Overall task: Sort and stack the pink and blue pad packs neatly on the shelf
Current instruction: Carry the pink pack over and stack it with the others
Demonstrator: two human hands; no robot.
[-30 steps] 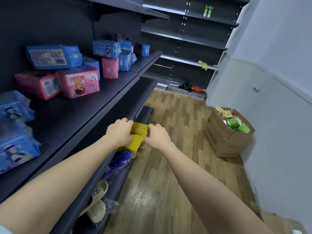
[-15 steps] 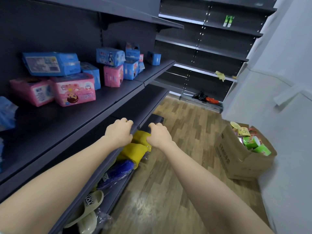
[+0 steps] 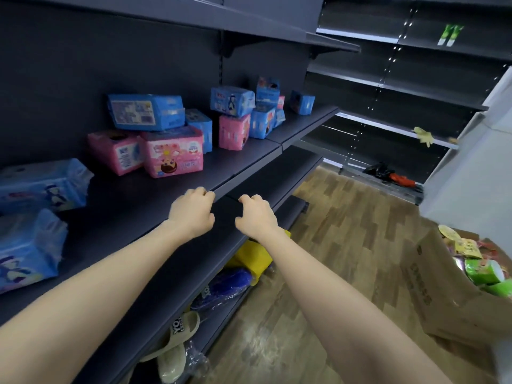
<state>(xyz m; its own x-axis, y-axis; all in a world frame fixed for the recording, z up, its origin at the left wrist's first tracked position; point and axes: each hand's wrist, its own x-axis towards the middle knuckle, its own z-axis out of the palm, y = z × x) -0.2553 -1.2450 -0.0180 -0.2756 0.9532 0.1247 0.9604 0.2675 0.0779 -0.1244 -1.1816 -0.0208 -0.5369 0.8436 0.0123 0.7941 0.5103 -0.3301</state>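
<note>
Pink and blue pad packs lie scattered on the dark shelf. Two pink packs sit side by side with a blue pack on top. Farther right, a third pink pack stands under another blue pack, beside several smaller blue ones. Two large blue packs lie at the near left. My left hand and my right hand hover over the shelf's front edge, fingers loosely curled, holding nothing.
On the lower shelf are a yellow bundle, a blue wrapped item and beige sandals. A cardboard box of green and yellow packets stands on the wood floor at right. More dark shelving lines the back wall.
Both hands let go of the yellow bundle on the lower shelf and rose to the pad shelf's front edge. The view lifted and moved closer to the packs.
</note>
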